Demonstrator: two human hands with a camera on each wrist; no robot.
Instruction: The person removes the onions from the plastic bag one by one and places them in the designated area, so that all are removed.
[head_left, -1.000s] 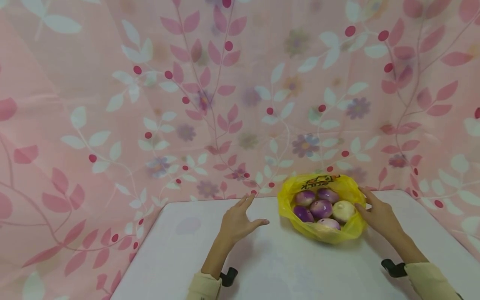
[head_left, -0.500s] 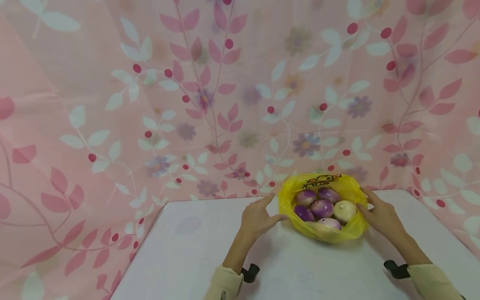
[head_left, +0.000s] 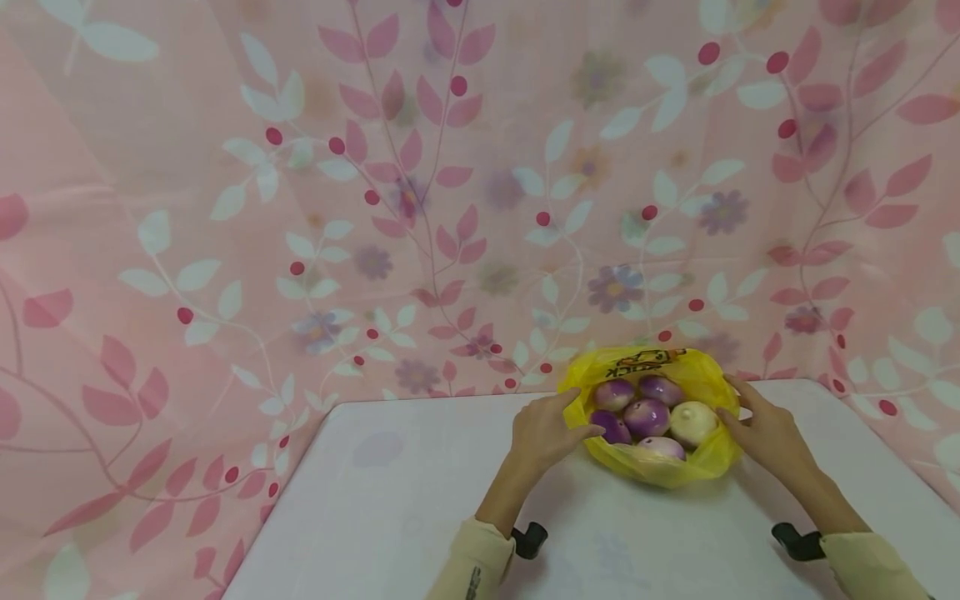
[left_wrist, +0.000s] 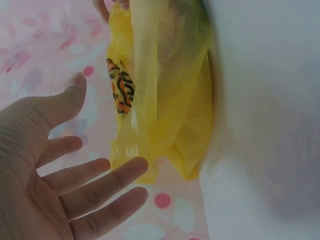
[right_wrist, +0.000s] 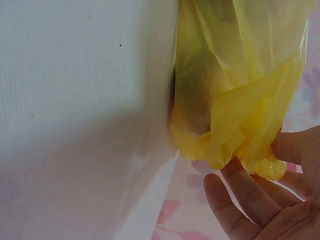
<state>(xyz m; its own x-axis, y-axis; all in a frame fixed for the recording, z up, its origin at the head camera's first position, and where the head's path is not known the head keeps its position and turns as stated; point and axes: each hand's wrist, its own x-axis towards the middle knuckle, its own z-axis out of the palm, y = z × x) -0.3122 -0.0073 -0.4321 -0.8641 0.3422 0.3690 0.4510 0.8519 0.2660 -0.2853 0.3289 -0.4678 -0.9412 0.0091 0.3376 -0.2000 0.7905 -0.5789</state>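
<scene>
A yellow plastic bag sits on the table with its mouth spread open. Inside it lie several glossy round purple-and-white vegetables that look like onions, one of them pale cream. My left hand is at the bag's left rim, thumb and fingers spread; the left wrist view shows the fingers extended beside the bag, gripping nothing. At the right rim, my right hand holds the bag's edge, with crumpled plastic between thumb and fingers in the right wrist view.
The white-covered table extends to the left and in front of the bag. A pink floral curtain hangs behind its back edge, close to the bag. Black wrist mounts sit at both sleeves.
My left hand has moved right, across the table to the bag's left rim. My right hand has stayed at the right rim, and the bag has hardly moved.
</scene>
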